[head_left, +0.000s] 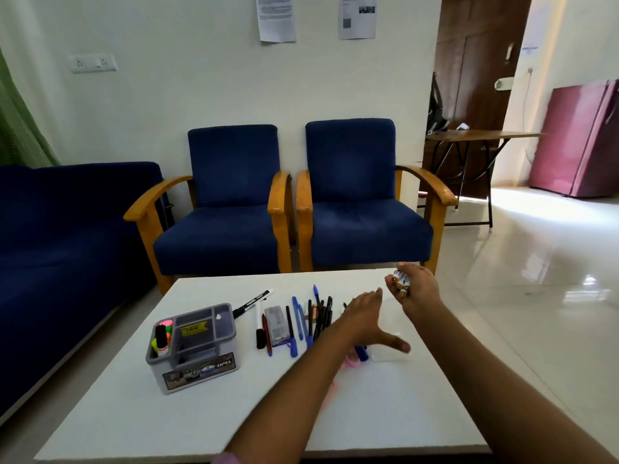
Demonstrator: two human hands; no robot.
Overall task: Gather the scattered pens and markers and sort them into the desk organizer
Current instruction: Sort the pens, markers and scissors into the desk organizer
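Your right hand grips a bundle of pens near the bench's far right edge; your left hand spreads flat over loose pens. A careless sweep could roll them away from the organizer.

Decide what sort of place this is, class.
Probably an office waiting room or lounge: two blue armchairs against the wall, printed notices pinned above them, and a low white table in front.

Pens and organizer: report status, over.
Right hand grips a bundle of white pens. Left hand open, flat over the row of pens on the table. Organizer holds highlighters only. Nothing blocking it.
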